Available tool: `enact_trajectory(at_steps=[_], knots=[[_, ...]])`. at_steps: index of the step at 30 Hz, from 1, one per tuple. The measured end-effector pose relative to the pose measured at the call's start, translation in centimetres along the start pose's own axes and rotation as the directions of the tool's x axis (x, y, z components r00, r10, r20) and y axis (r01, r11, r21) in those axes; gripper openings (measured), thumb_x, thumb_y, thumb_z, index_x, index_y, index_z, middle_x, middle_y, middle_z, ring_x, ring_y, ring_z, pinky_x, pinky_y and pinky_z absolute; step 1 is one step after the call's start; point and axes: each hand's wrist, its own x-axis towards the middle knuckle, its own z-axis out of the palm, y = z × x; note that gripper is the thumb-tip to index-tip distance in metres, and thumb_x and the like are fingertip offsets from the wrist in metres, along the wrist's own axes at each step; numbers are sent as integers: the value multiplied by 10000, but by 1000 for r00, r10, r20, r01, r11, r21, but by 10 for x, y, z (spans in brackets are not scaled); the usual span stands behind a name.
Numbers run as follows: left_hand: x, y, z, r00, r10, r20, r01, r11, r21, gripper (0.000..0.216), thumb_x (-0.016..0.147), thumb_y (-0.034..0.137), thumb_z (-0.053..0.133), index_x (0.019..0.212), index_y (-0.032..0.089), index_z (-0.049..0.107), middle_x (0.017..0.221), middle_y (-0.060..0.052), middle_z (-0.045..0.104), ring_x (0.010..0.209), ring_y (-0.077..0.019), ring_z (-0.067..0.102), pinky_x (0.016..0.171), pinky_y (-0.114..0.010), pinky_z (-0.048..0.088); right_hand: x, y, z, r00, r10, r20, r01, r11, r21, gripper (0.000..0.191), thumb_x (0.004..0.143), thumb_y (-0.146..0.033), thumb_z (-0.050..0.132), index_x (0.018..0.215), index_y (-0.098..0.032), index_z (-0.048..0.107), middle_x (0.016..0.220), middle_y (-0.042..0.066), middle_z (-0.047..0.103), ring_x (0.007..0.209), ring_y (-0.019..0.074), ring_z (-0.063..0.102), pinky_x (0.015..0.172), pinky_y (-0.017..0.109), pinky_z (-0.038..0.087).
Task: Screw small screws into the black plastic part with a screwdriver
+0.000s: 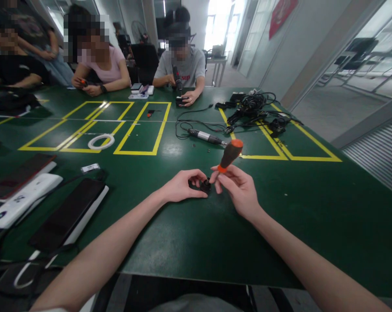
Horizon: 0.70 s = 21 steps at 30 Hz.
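Note:
Between the thumb and fingers of my left hand sits a small black round part, held against the green tabletop. My right hand pinches a screwdriver low down, near where its shaft meets the handle. The handle is dark with orange ends and leans up to the right. Its shaft points down toward the black part, but the fingers cover most of it, so I cannot tell whether the tip touches. A grey and black electric screwdriver with a cable lies just beyond my hands.
Yellow tape marks rectangles on the green table. A white ring lies at left, near phones and a white power strip. Tangled black cables lie at back right. Across the table, a person holds a power tool.

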Motion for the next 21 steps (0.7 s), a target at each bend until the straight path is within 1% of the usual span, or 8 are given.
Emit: enact_trajectory(at_steps=[1, 3, 5, 7, 11, 14, 18, 21], knots=[[0, 0, 0, 1000, -3, -2, 3, 1000, 2, 376, 706, 344, 867, 986, 174, 684, 882, -3, 665, 796, -152, 574, 770, -301, 465, 0, 0, 0, 1000, 5, -12, -5, 1000, 10, 368, 822, -554, 795, 935, -214, 710, 730, 18, 721, 507, 122, 565, 506, 287, 506], [0, 1, 0, 1000, -10, -11, 10, 1000, 1, 378, 697, 340, 872, 979, 175, 682, 876, 0, 665, 795, -153, 576, 771, -301, 467, -1, 0, 1, 999, 18, -42, -18, 1000, 1, 363, 789, -528, 834, 893, -217, 681, 710, 14, 724, 498, 119, 555, 501, 282, 508], [0, 0, 0, 1000, -12, -15, 12, 1000, -5, 380, 694, 333, 874, 982, 173, 686, 874, 2, 665, 797, -151, 578, 773, -300, 468, 0, -1, 1, 998, 25, -59, -26, 999, -19, 336, 785, -495, 847, 829, -215, 665, 690, 11, 714, 491, 114, 546, 498, 275, 500], [0, -1, 0, 1000, -11, -18, 11, 1000, -13, 385, 691, 323, 877, 991, 170, 692, 863, 5, 661, 793, -149, 579, 769, -297, 464, 1, 0, 0, 998, 12, -57, -14, 999, -33, 308, 800, -479, 835, 803, -211, 685, 697, 8, 699, 489, 108, 540, 494, 271, 484], [0, -3, 1, 1000, -5, -18, 4, 1000, -29, 404, 685, 319, 881, 1011, 169, 695, 855, 10, 654, 790, -147, 577, 760, -294, 454, 2, 1, 0, 999, -9, -32, 8, 999, -34, 318, 862, -520, 762, 822, -206, 730, 692, 8, 671, 476, 107, 532, 479, 275, 460], [0, -3, 0, 1000, 4, -13, -4, 1000, -18, 380, 691, 321, 877, 983, 167, 689, 858, 9, 651, 788, -144, 570, 759, -290, 451, 0, 1, 0, 999, -7, -41, 8, 1000, 2, 331, 823, -528, 801, 877, -217, 700, 694, 6, 700, 498, 116, 553, 498, 273, 496], [0, -2, 0, 1000, -7, -13, 7, 1000, -5, 375, 691, 323, 876, 976, 168, 688, 856, 8, 651, 794, -147, 573, 763, -290, 452, 0, 0, 0, 997, 1, -80, -6, 998, -57, 356, 779, -509, 845, 757, -216, 645, 707, 13, 711, 517, 115, 551, 515, 274, 515], [1, -2, 0, 1000, -9, -17, 9, 1000, -2, 386, 690, 332, 878, 987, 171, 691, 862, 3, 658, 794, -150, 573, 767, -296, 457, 1, -1, 0, 997, -25, -74, 20, 997, -75, 348, 779, -521, 840, 730, -208, 696, 737, 13, 681, 512, 106, 533, 498, 274, 484]])
